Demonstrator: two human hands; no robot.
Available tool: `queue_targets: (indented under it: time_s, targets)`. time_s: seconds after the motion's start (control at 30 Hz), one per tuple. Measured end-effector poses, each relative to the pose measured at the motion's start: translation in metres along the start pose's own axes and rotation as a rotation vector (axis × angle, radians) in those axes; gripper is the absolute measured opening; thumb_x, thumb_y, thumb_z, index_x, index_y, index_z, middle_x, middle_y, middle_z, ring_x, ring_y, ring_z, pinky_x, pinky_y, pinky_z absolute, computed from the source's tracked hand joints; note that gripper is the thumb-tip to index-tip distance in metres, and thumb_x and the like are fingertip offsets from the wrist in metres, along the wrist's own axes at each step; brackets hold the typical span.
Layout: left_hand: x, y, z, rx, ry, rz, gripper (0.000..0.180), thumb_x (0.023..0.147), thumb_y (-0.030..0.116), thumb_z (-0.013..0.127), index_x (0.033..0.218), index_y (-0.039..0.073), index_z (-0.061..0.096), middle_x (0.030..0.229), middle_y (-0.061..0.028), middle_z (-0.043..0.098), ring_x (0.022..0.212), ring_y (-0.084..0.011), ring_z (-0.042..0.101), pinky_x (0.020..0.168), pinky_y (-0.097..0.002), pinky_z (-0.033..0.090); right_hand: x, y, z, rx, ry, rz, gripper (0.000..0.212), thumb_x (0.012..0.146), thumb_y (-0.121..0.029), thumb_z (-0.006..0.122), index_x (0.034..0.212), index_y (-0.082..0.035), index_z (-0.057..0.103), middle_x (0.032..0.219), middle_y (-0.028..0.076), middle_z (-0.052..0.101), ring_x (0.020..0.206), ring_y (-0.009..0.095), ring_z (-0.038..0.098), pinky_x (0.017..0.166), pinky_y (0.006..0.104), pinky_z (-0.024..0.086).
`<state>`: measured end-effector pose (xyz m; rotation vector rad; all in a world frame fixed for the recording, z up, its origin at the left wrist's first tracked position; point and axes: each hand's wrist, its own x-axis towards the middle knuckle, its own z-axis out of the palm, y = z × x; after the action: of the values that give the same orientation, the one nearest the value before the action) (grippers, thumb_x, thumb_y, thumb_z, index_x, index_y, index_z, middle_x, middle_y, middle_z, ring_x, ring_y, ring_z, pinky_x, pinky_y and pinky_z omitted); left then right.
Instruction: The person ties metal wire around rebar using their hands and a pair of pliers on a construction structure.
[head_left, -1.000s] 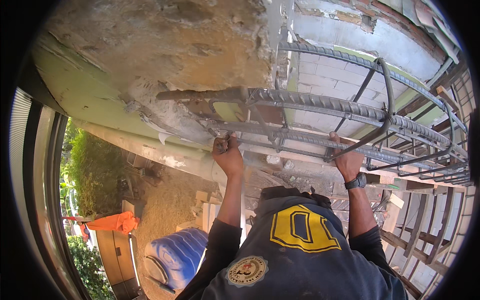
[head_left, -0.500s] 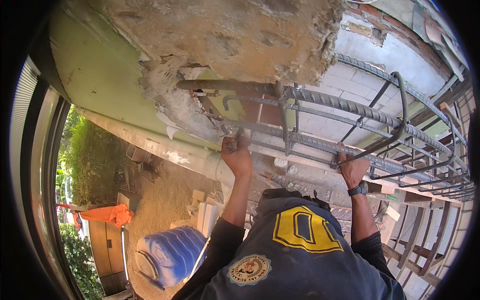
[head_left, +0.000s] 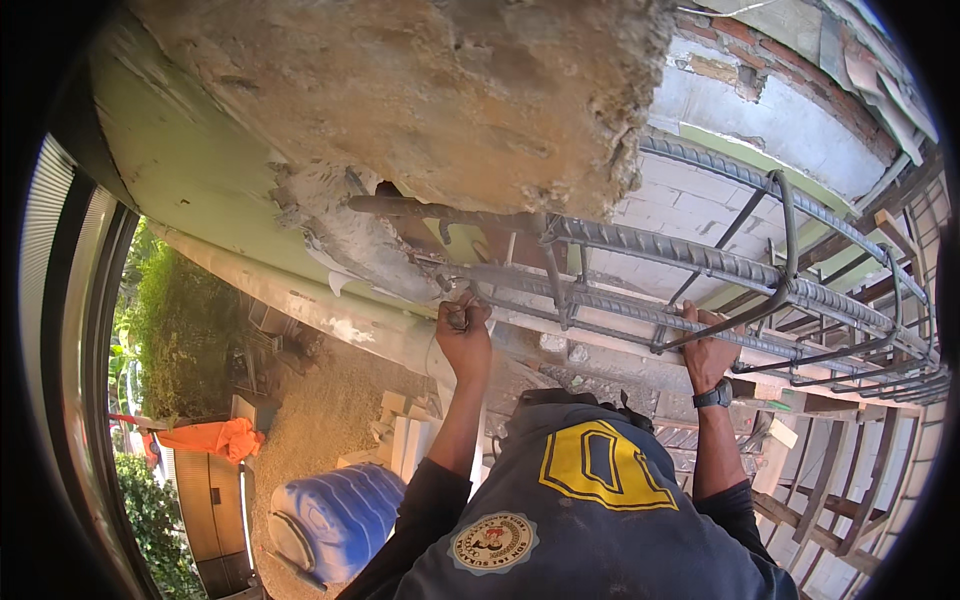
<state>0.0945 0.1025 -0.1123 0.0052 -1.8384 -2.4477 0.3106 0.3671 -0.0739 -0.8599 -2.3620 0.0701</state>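
A long cage of ribbed steel rebar (head_left: 690,262), tied with square stirrups, runs from the broken wall out to the right. My left hand (head_left: 464,345) is closed in a fist below the bar ends at the wall. A small dark thing shows between its fingers, too unclear to name. Farther right, my right hand (head_left: 709,352) wraps round the lower bars of the cage, beside a stirrup (head_left: 790,230). A dark watch (head_left: 714,394) is on that wrist. The bar ends go into a chipped hole (head_left: 345,235) in the green wall (head_left: 190,160).
A rough concrete mass (head_left: 420,100) overhangs the cage. Lower left, a blue drum (head_left: 335,520) stands on sandy ground (head_left: 315,410) near pale blocks (head_left: 408,440). An orange cloth (head_left: 215,438) hangs at the left. Timber framing (head_left: 840,480) stands at the lower right.
The view has shifted, so the concrete sits lower in it and the cage farther left. My left hand appears slightly lower, still closed. My right hand keeps its hold on the cage.
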Motion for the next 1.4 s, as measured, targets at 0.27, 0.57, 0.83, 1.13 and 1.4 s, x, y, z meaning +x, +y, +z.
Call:
queue_targets:
  time_s: [0.27,0.57,0.83,1.13,1.4]
  targets:
    - [0.012,-0.001,-0.005,0.104,0.164,0.101,0.013,0.091,-0.004,0.051,0.102,0.0,0.057,0.095,-0.0094,0.063,0.081,-0.0159,0.065,0.067,-0.0278,0.058,0.008,0.007,-0.008,0.051,-0.212,-0.079,0.03,0.089,-0.035,0.066,0.083,-0.006,0.069,0.083,0.011,0.067,0.081,0.033,0.06,0.085,0.0449,0.037]
    - [0.054,0.026,-0.028,0.12,0.317,0.332,0.014,0.096,0.012,0.063,0.091,0.001,0.056,0.087,-0.0084,0.065,0.076,-0.0153,0.064,0.068,-0.0277,0.057,-0.008,0.001,-0.011,0.133,-0.331,0.091,0.034,0.085,-0.042,0.072,0.092,-0.009,0.073,0.09,0.011,0.071,0.093,0.033,0.061,0.094,0.0514,0.031]
    - [0.032,0.017,-0.058,-0.089,0.54,0.266,0.026,0.096,0.019,0.065,0.083,0.003,0.051,0.081,-0.0074,0.064,0.071,-0.0131,0.063,0.067,-0.0271,0.054,-0.02,0.014,-0.008,0.262,-0.273,-0.059,0.028,0.087,-0.035,0.072,0.097,-0.01,0.071,0.094,0.009,0.069,0.094,0.03,0.061,0.094,0.0459,0.031]
    - [0.004,-0.012,-0.059,-0.054,0.471,0.184,0.02,0.094,0.014,0.066,0.084,0.003,0.053,0.08,-0.0061,0.063,0.07,-0.0103,0.061,0.066,-0.0252,0.052,0.01,0.024,-0.014,0.295,-0.462,-0.04,0.024,0.09,-0.029,0.067,0.099,-0.007,0.071,0.094,0.012,0.069,0.093,0.032,0.062,0.089,0.044,0.038]
    - [0.035,0.017,-0.043,0.446,0.209,0.348,0.022,0.091,0.002,0.064,0.08,0.001,0.045,0.1,-0.0118,0.071,0.073,-0.0099,0.058,0.064,-0.0261,0.047,-0.002,0.037,-0.01,0.365,-0.347,-0.166,0.023,0.091,-0.024,0.065,0.101,-0.004,0.071,0.095,0.015,0.067,0.094,0.033,0.061,0.089,0.0442,0.039]
